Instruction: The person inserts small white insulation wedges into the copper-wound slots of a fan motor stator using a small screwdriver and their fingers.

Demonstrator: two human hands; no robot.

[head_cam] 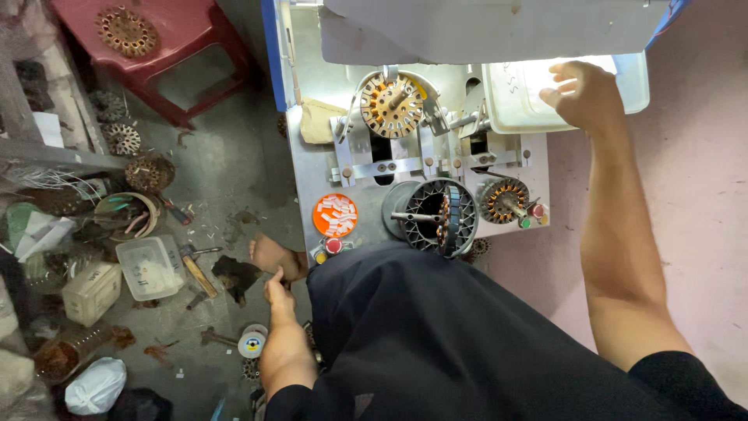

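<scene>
My right hand (583,93) reaches into a white plastic tub (635,86) at the back right of a metal work stand (312,168); its fingers are curled and what they hold is hidden by glare. My left hand (279,300) hangs low beside the stand's left edge, next to my bare foot (274,255), fingers loosely bent, nothing visible in it. On the stand sit a slotted stator core (391,105) on a fixture, a dark ribbed motor housing (436,217) on a spindle, and a copper-wound stator (502,199).
An orange lid (335,215) with white pieces lies at the stand's front left, by red and yellow buttons (328,248). A red plastic stool (160,47) bearing a rusty core stands at back left. Boxes, tools, a tape roll (252,341) and scrap cores litter the floor.
</scene>
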